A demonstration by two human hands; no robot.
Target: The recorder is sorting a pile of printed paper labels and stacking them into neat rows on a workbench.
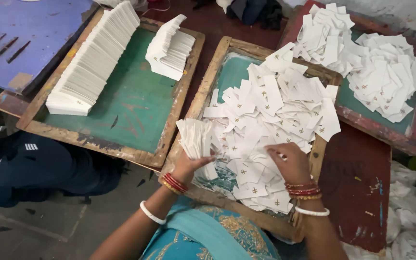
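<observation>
white cards [270,103], gold crosses | green tray [136,103] | red bangles [303,189] | blue table [39,29]

We note loose white paper labels [270,115], each with a small gold mark, heaped in the middle wooden frame [217,62]. Our left hand [188,163] holds a gathered stack of labels [196,137]; our right hand [292,161] rests on the heap. A long neat row of labels [92,58] and a short stack [169,48] lie in the left frame. More loose labels [367,62] fill the right frame.
</observation>
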